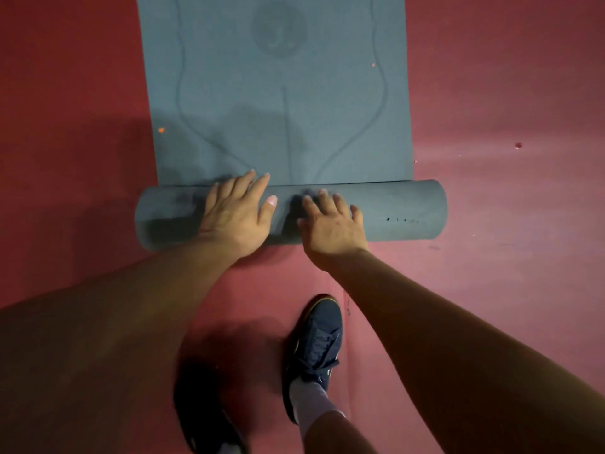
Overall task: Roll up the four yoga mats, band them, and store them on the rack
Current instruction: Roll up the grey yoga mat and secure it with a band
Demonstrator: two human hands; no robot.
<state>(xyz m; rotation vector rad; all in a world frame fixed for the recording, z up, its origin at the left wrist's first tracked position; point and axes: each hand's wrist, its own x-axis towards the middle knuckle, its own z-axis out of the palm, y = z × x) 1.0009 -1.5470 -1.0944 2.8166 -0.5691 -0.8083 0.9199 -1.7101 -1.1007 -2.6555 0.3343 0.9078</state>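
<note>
A blue-grey yoga mat (278, 93) lies on the red floor, flat at the far end and rolled into a thick cylinder (402, 211) at the near end. My left hand (237, 214) rests flat on the roll left of its middle, fingers straight and reaching over the top. My right hand (330, 224) presses on the roll just right of the middle, fingers spread. The flat part carries faint curved lines and a round printed mark. Only this one mat is in view.
Red floor (507, 158) surrounds the mat on both sides. My feet in dark shoes (319, 348) stand just behind the roll. Small orange specks lie on the mat and a small mark shows on the floor at the right.
</note>
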